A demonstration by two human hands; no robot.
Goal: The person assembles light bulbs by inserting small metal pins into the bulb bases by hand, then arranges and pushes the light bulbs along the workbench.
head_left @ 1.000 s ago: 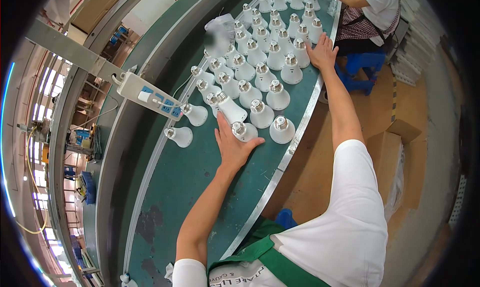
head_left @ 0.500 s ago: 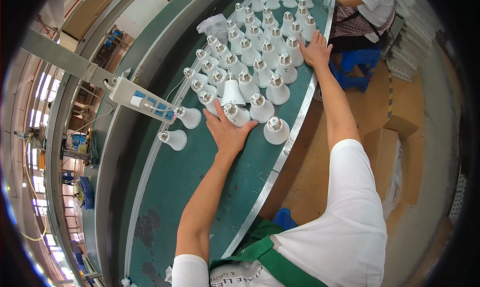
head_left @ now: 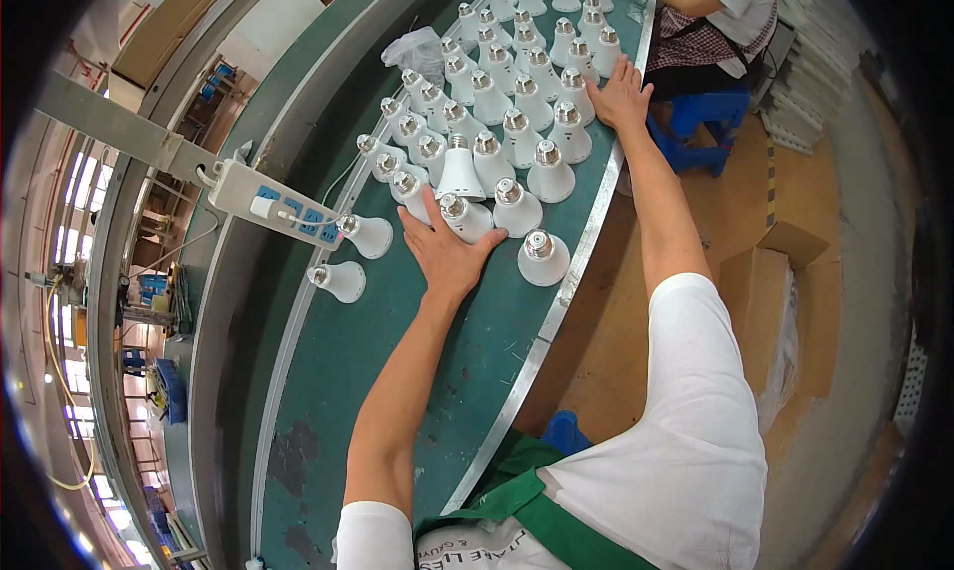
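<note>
A dense group of white light bulb bodies with silver screw caps (head_left: pixel 490 101) stands on the green bench (head_left: pixel 417 371). My left hand (head_left: pixel 449 252) lies at the near edge of the group, thumb and fingers spread around the closest bulb (head_left: pixel 463 218) and touching it. At the right side of the group, my right hand (head_left: pixel 620 99) rests with fingers apart against the outer bulbs, near the metal bench edge. One bulb (head_left: pixel 544 259) stands apart to the right of my left hand. Two more, a tilted bulb (head_left: pixel 368 236) and a bulb (head_left: pixel 339 281) below it, are by the left rail.
A white power strip (head_left: pixel 273 207) with a plugged-in cable hangs over the left rail. A clear plastic bag (head_left: pixel 415 53) lies behind the bulbs. Another person (head_left: pixel 730 13) sits at far right near a blue stool (head_left: pixel 701 128). An open cardboard box (head_left: pixel 760 302) is on the floor.
The view has shifted slightly, so most things appear a little further left and up. Both hands keep nearly the same places against the bulbs.
</note>
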